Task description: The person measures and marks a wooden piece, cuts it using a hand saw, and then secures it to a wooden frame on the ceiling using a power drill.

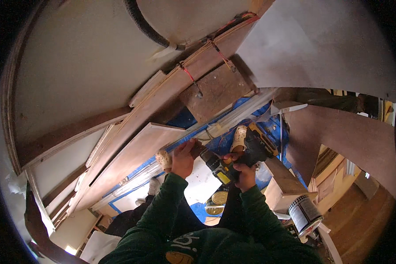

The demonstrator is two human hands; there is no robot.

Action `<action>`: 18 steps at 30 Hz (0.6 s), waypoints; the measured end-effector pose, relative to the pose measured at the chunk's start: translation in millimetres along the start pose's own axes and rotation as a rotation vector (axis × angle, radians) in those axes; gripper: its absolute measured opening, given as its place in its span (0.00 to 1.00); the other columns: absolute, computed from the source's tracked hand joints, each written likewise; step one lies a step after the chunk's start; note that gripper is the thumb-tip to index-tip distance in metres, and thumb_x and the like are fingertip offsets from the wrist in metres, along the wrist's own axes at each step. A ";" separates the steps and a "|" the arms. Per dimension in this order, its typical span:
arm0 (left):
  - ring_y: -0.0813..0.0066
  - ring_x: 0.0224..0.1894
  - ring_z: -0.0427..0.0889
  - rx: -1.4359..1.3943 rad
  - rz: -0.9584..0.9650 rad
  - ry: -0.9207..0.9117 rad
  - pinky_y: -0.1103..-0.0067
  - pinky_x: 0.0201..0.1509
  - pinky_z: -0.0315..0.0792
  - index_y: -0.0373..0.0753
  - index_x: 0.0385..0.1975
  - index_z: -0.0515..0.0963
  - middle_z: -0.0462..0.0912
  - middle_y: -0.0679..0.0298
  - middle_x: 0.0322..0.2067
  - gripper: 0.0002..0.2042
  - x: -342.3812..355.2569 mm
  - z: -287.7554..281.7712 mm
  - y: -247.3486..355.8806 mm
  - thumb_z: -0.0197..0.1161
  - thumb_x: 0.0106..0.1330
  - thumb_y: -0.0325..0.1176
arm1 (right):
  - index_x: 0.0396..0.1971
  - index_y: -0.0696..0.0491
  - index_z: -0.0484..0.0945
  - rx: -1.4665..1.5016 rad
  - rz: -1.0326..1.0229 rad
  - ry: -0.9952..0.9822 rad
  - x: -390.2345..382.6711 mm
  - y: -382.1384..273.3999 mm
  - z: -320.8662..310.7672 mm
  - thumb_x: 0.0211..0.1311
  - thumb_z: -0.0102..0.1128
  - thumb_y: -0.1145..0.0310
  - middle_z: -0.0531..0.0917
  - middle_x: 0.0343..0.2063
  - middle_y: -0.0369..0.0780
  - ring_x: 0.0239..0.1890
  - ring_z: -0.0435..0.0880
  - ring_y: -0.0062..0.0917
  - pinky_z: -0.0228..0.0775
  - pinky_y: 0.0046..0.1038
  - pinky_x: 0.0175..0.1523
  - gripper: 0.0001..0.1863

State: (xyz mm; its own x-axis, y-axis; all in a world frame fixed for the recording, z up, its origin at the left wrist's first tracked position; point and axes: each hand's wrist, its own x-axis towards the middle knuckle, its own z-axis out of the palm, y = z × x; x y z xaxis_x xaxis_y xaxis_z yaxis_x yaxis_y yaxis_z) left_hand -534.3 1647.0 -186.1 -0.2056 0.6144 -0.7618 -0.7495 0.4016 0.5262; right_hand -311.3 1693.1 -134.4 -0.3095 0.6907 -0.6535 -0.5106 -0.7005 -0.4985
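Observation:
A black and yellow cordless drill lies across my front, its nose toward the left and its battery angled up to the right. My right hand is closed round the drill, fingers wrapped on its grip. At the drill's nose is my left hand, its fingers bent together by the chuck. What those fingers pinch, if anything, is too small to tell. Below the drill stand tins with gold lids. Perforated cream clogs show beyond the drill and beside my left hand.
A long wooden panel leans along the left, under a plywood edge with hanging wires. Blue sheeting covers part of the floor. A metal can stands at the lower right near wooden boards. A broad brown panel borders the right.

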 end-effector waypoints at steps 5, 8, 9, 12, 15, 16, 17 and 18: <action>0.70 0.38 0.84 0.051 0.114 0.114 0.73 0.45 0.79 0.33 0.39 0.79 0.83 0.61 0.35 0.12 -0.7 11.3 -4.0 0.63 0.71 0.38 | 0.37 0.55 0.75 -0.038 -0.072 -0.009 4.0 -5.4 7.4 0.43 0.62 0.77 0.86 0.40 0.50 0.47 0.84 0.40 0.76 0.43 0.56 0.16; 0.72 0.36 0.84 0.266 0.111 0.186 0.74 0.42 0.79 0.34 0.38 0.79 0.83 0.62 0.34 0.11 -2.0 21.4 7.6 0.63 0.71 0.38 | 0.38 0.55 0.75 -0.083 -0.088 -0.036 8.5 -1.4 2.5 0.43 0.61 0.77 0.85 0.41 0.50 0.47 0.84 0.39 0.76 0.41 0.56 0.17; 0.72 0.36 0.84 0.227 0.081 0.202 0.75 0.42 0.79 0.34 0.37 0.79 0.83 0.62 0.34 0.11 0.2 22.4 8.2 0.63 0.71 0.38 | 0.38 0.55 0.75 -0.056 -0.054 -0.013 7.4 -2.0 2.2 0.43 0.61 0.77 0.85 0.41 0.50 0.47 0.84 0.39 0.76 0.41 0.55 0.17; 0.73 0.35 0.83 -0.079 0.005 0.212 0.75 0.40 0.78 0.35 0.36 0.80 0.83 0.62 0.32 0.11 4.7 19.9 2.8 0.63 0.71 0.38 | 0.39 0.54 0.75 0.008 0.014 0.028 6.4 -0.9 6.0 0.43 0.61 0.76 0.85 0.42 0.49 0.46 0.84 0.39 0.77 0.40 0.54 0.18; 0.73 0.35 0.83 -0.101 0.013 0.201 0.76 0.40 0.77 0.36 0.36 0.80 0.83 0.63 0.33 0.11 6.1 15.2 -3.7 0.65 0.70 0.38 | 0.39 0.54 0.74 -0.005 0.000 0.030 7.9 4.4 -2.7 0.43 0.60 0.75 0.84 0.42 0.49 0.47 0.83 0.39 0.76 0.41 0.55 0.18; 0.73 0.35 0.83 -0.105 -0.007 0.212 0.76 0.40 0.77 0.36 0.36 0.80 0.83 0.63 0.33 0.11 6.0 16.1 -3.1 0.65 0.70 0.38 | 0.38 0.54 0.73 -0.023 -0.014 0.023 9.7 6.8 -5.9 0.43 0.59 0.74 0.83 0.42 0.49 0.49 0.82 0.40 0.74 0.42 0.57 0.17; 0.73 0.35 0.83 -0.109 -0.027 0.223 0.77 0.40 0.77 0.36 0.36 0.80 0.83 0.64 0.32 0.11 6.2 16.9 -2.7 0.66 0.69 0.38 | 0.38 0.54 0.73 -0.042 -0.028 0.016 10.2 8.8 -7.8 0.43 0.58 0.73 0.82 0.42 0.49 0.50 0.81 0.40 0.73 0.43 0.59 0.17; 0.74 0.35 0.83 -0.114 -0.046 0.233 0.77 0.40 0.77 0.37 0.36 0.81 0.83 0.64 0.32 0.11 6.7 17.5 -2.4 0.66 0.69 0.39 | 0.38 0.54 0.73 -0.048 -0.011 0.033 8.5 9.7 -8.9 0.44 0.58 0.73 0.82 0.43 0.48 0.51 0.81 0.40 0.73 0.43 0.59 0.17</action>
State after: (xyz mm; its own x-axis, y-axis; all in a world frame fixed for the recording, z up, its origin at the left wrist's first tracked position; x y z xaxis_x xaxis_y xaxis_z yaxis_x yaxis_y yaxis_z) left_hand -522.9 1662.1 -185.8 -0.2991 0.4184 -0.8576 -0.8248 0.3386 0.4528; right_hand -311.7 1690.6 -149.8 -0.2772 0.6927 -0.6658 -0.4746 -0.7013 -0.5319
